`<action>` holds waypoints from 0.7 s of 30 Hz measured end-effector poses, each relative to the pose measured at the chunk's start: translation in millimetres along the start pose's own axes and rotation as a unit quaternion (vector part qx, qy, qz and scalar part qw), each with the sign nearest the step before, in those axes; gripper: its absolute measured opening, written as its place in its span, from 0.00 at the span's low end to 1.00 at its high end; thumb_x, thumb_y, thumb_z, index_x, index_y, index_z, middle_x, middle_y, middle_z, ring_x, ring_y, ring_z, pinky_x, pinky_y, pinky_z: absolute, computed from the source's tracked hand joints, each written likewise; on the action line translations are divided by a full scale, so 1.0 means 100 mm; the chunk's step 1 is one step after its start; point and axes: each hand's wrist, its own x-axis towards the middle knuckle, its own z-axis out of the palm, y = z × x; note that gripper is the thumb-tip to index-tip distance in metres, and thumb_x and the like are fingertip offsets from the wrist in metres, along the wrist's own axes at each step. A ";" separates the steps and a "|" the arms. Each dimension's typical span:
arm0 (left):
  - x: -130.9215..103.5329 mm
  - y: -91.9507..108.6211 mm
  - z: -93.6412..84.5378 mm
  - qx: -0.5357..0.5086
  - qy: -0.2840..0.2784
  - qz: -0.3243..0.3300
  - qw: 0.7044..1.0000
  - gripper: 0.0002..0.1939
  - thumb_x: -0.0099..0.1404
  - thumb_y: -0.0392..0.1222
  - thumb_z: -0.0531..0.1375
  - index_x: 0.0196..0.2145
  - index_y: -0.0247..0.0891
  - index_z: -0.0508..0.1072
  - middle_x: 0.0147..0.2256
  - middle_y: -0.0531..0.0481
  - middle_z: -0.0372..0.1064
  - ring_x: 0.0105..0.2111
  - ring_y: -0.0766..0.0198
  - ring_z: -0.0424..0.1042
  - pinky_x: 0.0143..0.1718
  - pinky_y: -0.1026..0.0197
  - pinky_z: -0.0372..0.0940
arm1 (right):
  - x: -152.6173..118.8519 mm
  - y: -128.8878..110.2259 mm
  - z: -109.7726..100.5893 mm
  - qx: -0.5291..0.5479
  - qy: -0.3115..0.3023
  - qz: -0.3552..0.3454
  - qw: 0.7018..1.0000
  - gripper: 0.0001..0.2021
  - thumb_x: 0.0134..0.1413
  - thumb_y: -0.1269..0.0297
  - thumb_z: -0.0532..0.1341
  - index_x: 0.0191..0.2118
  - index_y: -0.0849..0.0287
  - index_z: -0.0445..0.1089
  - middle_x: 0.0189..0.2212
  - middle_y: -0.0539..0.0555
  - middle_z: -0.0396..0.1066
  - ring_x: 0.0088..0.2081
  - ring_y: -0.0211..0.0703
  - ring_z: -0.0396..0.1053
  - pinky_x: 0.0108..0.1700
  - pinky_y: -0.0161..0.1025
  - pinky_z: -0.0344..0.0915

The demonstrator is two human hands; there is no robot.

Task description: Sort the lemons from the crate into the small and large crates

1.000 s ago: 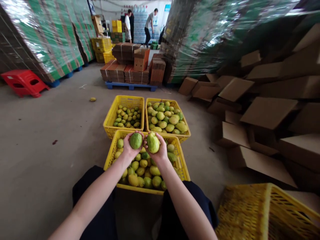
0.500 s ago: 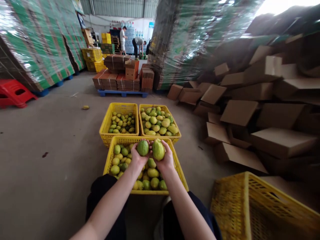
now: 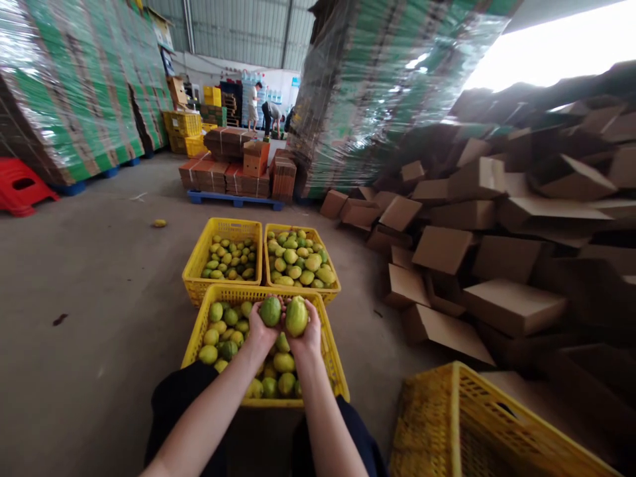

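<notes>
My left hand (image 3: 260, 331) is closed round a dark green fruit (image 3: 270, 311). Beside it my right hand (image 3: 308, 336) holds a larger yellow-green fruit (image 3: 297, 317). Both hands are side by side above the near yellow crate (image 3: 199, 331), which is filled with green and yellow fruits. Behind it stand a left yellow crate (image 3: 195, 262) with smaller fruits and a right yellow crate (image 3: 328, 289) heaped with larger ones.
A yellow crate (image 3: 427, 424) stands at the lower right. Cardboard boxes (image 3: 442, 248) are piled on the right. Farther off are a blue pallet (image 3: 236, 199) of flattened cartons, wrapped stacks, a red stool (image 3: 22, 187) and two people (image 3: 253, 106).
The view has turned slightly right and up, so crates and hands appear farther left and lower. Both hands still hold the same fruits over the near crate.
</notes>
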 end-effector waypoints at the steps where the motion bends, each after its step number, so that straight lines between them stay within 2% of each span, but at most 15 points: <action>1: 0.01 0.02 0.00 -0.003 0.000 0.011 1.000 0.17 0.71 0.36 0.45 0.33 0.39 0.72 0.23 0.49 0.73 0.21 0.64 0.73 0.23 0.66 0.64 | 0.01 0.02 0.03 0.010 0.008 0.013 1.000 0.09 0.58 0.61 0.59 0.31 0.59 0.73 0.22 0.51 0.76 0.21 0.37 0.74 0.22 0.30 0.73; 5: 0.06 0.03 0.01 -0.028 0.015 0.041 0.999 0.17 0.71 0.34 0.45 0.35 0.40 0.73 0.21 0.51 0.71 0.23 0.62 0.74 0.29 0.62 0.70 | 0.12 0.02 0.02 0.028 0.016 0.067 0.997 0.08 0.58 0.60 0.58 0.31 0.56 0.72 0.23 0.51 0.76 0.22 0.37 0.74 0.23 0.31 0.74; 8: 0.13 -0.04 -0.02 -0.041 0.029 0.035 0.998 0.14 0.68 0.33 0.49 0.33 0.40 0.74 0.24 0.50 0.72 0.28 0.60 0.77 0.34 0.59 0.73 | 0.25 -0.03 -0.14 0.009 -0.019 0.048 0.999 0.05 0.52 0.61 0.63 0.30 0.55 0.72 0.24 0.50 0.77 0.24 0.38 0.75 0.26 0.32 0.76; 11: 0.19 -0.16 -0.07 -0.036 0.030 0.039 0.998 0.12 0.64 0.32 0.52 0.30 0.39 0.74 0.25 0.49 0.73 0.34 0.56 0.79 0.34 0.57 0.75 | 0.35 -0.06 -0.34 -0.029 -0.075 0.011 0.997 0.06 0.48 0.59 0.66 0.30 0.54 0.72 0.26 0.51 0.78 0.27 0.41 0.78 0.30 0.35 0.79; 13: 0.20 -0.24 -0.11 -0.030 0.030 0.045 0.998 0.12 0.63 0.31 0.52 0.28 0.39 0.74 0.25 0.48 0.73 0.32 0.57 0.78 0.31 0.57 0.74 | 0.35 -0.07 -0.43 -0.028 -0.078 0.005 0.997 0.06 0.47 0.59 0.67 0.31 0.54 0.73 0.27 0.50 0.79 0.29 0.42 0.79 0.33 0.37 0.79; 18: 0.06 -0.34 -0.19 -0.024 0.032 0.047 0.998 0.13 0.65 0.32 0.51 0.27 0.40 0.73 0.25 0.48 0.74 0.24 0.61 0.76 0.28 0.60 0.73 | 0.20 -0.11 -0.46 0.028 -0.016 0.053 0.998 0.06 0.49 0.61 0.67 0.34 0.53 0.74 0.28 0.48 0.80 0.29 0.40 0.79 0.33 0.36 0.78; 21: -0.10 -0.33 -0.19 -0.030 0.028 0.061 0.997 0.13 0.66 0.32 0.51 0.29 0.41 0.72 0.25 0.47 0.74 0.24 0.61 0.76 0.28 0.60 0.73 | 0.11 -0.11 -0.41 0.017 -0.039 0.079 0.996 0.06 0.48 0.61 0.67 0.34 0.53 0.73 0.28 0.49 0.80 0.30 0.40 0.79 0.33 0.36 0.79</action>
